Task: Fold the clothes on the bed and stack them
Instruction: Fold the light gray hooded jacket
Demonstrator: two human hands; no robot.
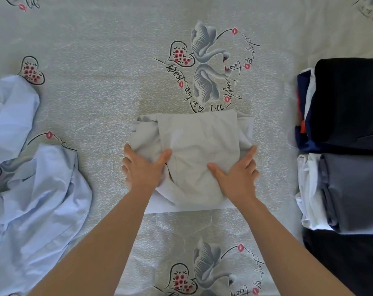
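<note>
A pale grey garment (194, 144) lies folded into a rough square at the middle of the bed. My left hand (142, 167) grips its near left edge, thumb on top and fingers tucked under the cloth. My right hand (236, 174) grips the near right edge the same way. A white layer of the garment shows beneath, toward me. Unfolded light blue shirts (31, 189) lie crumpled at the left.
On the right stand stacks of folded clothes: a black and navy stack (347, 103) farther off, a grey and white stack (350, 193) nearer, and dark cloth (352, 263) at the near right. The bed sheet (108, 82) bears swan and heart prints.
</note>
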